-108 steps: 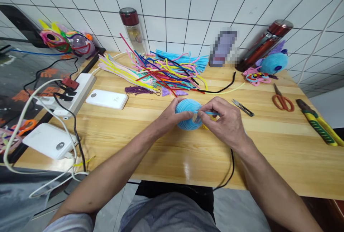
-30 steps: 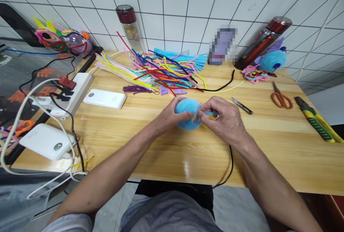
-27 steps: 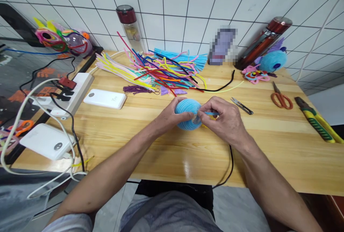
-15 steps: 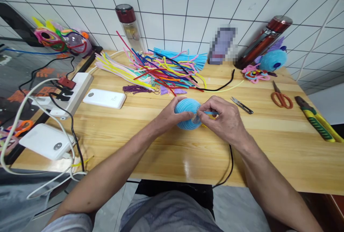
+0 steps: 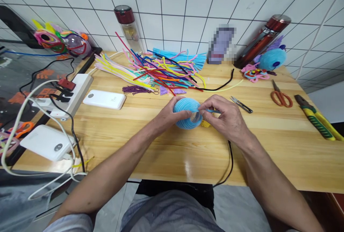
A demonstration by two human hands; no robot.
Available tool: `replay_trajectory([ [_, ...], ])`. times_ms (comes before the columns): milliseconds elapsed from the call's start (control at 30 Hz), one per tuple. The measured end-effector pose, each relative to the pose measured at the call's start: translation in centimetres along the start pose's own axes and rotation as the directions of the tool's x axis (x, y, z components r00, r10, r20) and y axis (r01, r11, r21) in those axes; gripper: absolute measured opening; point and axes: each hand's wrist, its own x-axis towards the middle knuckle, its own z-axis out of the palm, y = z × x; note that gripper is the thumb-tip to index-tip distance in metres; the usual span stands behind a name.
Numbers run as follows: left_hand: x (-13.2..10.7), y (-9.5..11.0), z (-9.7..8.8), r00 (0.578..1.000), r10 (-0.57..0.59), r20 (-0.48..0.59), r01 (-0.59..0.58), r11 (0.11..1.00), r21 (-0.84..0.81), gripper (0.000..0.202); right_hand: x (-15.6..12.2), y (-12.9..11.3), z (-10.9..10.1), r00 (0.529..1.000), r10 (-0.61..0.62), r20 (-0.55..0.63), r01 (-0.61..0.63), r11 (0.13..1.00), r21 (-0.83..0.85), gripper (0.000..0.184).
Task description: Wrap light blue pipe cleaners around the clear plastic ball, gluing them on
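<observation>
Blue coiled ball [image 5: 188,105]: in the left hand [image 5: 171,114], over the table [image 5: 161,156]; bare clear end faces right and toward the wearer.
Blue strand [image 5: 215,111]: long axis runs left to right from that end.
Left fingers: curved round the ball, thumb in front.
Right hand [image 5: 225,119]: thumb and forefinger nearly closed, pinching the strand.
Clear bottle [image 5: 132,38]: yellowish contents, red lid on.
Red flask [image 5: 258,43]: lidded, inside hidden.

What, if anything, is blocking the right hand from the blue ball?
Nothing visible: the right hand holds a blue strip right at the blue ball, which the left hand grips. A yellow object shows behind them, partly hidden.
</observation>
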Motion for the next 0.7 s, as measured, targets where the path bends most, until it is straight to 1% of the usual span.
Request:
replay_trajectory([
  [233,-0.07,0.06,0.01,1.0,-0.008,0.003,0.008,1.0,0.004,0.084,-0.06,0.19,0.21,0.999,-0.028,-0.015,0.028,1.0,-0.007,0.013],
  [567,0.0,-0.03,0.14,1.0,0.027,-0.016,-0.027,0.999,0.031,0.081,-0.07,0.29,0.44,1.0,0.024,-0.018,-0.024,0.999,0.025,0.013],
  [700,-0.02,-0.12,0.16,0.999,0.028,-0.024,-0.026,0.998,0.055,0.081,0.08,0.18,0.4,0.998,0.068,-0.001,-0.068,0.997,0.029,0.012],
])
